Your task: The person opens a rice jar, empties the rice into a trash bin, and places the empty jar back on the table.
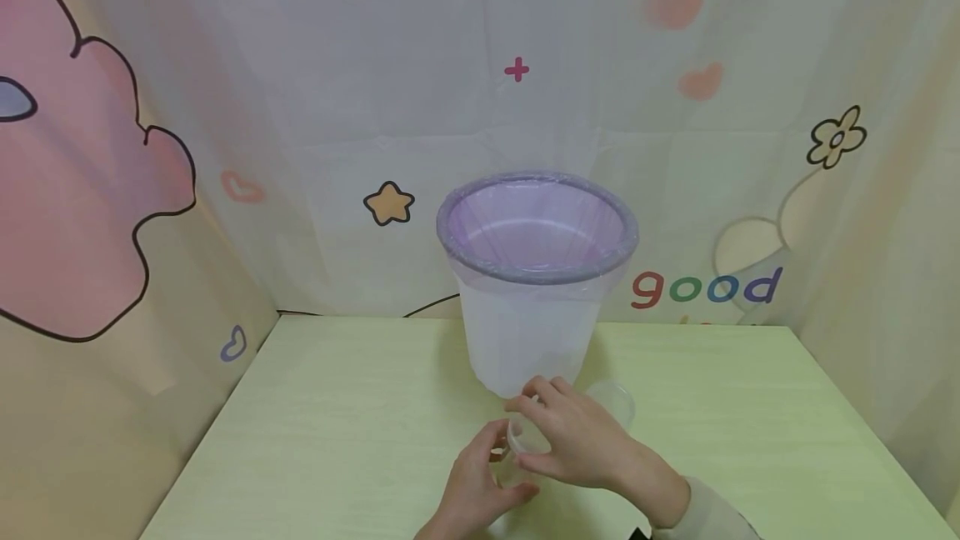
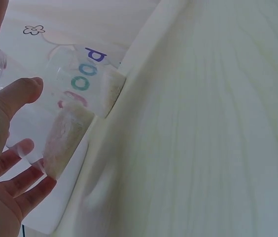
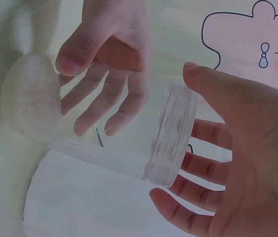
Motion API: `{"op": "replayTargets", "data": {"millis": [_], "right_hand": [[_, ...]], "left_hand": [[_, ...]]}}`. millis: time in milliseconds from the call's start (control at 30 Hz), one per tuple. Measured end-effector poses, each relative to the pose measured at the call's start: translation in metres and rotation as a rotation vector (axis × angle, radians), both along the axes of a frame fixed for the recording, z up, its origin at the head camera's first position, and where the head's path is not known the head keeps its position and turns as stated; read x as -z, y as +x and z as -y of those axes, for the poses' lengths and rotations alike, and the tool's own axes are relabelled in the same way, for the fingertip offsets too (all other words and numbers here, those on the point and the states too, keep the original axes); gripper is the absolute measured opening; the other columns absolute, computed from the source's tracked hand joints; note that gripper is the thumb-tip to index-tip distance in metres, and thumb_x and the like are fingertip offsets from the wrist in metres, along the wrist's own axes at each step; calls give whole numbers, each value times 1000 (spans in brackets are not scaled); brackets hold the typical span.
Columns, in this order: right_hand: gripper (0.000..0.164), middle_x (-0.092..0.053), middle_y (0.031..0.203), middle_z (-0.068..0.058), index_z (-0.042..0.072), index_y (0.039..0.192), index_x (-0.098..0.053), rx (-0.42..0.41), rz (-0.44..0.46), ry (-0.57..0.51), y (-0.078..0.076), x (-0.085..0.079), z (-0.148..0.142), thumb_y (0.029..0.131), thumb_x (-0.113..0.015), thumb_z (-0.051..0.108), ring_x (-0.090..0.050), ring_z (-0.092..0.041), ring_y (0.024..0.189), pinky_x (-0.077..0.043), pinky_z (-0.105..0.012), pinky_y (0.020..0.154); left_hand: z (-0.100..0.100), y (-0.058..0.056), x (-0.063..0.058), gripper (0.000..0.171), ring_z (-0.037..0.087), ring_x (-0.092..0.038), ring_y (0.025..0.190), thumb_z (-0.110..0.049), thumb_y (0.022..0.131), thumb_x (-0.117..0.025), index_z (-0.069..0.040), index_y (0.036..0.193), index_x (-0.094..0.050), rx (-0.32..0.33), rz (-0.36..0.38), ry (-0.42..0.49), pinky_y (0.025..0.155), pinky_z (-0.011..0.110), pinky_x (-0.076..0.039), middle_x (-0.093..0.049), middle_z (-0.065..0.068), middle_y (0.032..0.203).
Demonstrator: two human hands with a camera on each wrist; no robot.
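A clear plastic jar [image 3: 114, 158] with a layer of whitish grains [image 3: 33, 96] at its bottom stands between the hands. My left hand [image 1: 480, 477] holds the jar round its side, thumb on one side and fingers on the other. Over the jar's top, my right hand [image 1: 581, 436] grips the clear screw lid [image 3: 173, 136] by its edge, thumb opposite the fingers. The lid sits at the jar's mouth. A second clear jar [image 1: 613, 407], also with whitish grains [image 2: 113, 91] at the bottom, stands just behind the right hand.
A white bin [image 1: 528, 327] with a purple inside and a clear liner folded over its grey rim [image 1: 536, 276] stands behind the hands. The pale green table [image 1: 337, 423] meets a printed curtain [image 1: 337, 107] at the back and sides.
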State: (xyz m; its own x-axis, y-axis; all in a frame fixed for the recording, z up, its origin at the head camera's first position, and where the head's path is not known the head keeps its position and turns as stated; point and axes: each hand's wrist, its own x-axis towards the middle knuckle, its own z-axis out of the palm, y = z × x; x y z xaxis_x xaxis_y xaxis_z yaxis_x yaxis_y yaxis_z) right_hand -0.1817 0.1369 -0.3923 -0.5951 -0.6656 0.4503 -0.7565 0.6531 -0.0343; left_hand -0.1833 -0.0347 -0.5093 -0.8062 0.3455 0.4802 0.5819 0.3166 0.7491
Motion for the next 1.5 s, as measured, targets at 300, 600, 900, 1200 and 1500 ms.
{"op": "replayTargets", "data": {"millis": [300,600,900,1200,1500], "right_hand": [[42,-54,101,3,17,105,-60,-65,26,2,-1,-1,-1,69,-77,30,-50,-14,87,-47,-27,74],[45,-54,110,1,15,109,-58,-177,39,2,-1,-3,-3,68,-76,18,-52,-16,96,-47,-29,82],[49,-54,115,-1,16,111,-57,-197,32,-2,-1,-3,-3,66,-77,17,-53,-18,100,-48,-32,84],[47,-56,106,-1,14,110,-59,-64,-51,-42,-1,0,2,70,-75,33,-53,-16,88,-49,-27,72],[49,-54,95,2,17,108,-59,85,-18,-54,2,3,5,68,-75,42,-51,-14,81,-46,-22,57]], "left_hand": [[-1,0,1,66,13,-58,97,-20,68,-80,-10,124,-47,-8,12,-5,76,28,-53,-59,5,115],[1,-1,2,65,14,-58,96,-21,68,-80,-12,123,-47,-18,5,-8,75,29,-54,-60,7,113],[1,-1,3,65,14,-58,96,-22,68,-80,-15,123,-46,-21,5,11,74,29,-54,-60,7,113],[1,-1,1,66,12,-58,98,-25,69,-80,-12,124,-47,-15,35,9,77,29,-53,-59,4,115],[2,1,-1,65,12,-57,98,-21,67,-82,-14,123,-48,-29,69,22,79,30,-53,-59,-2,114]]}}
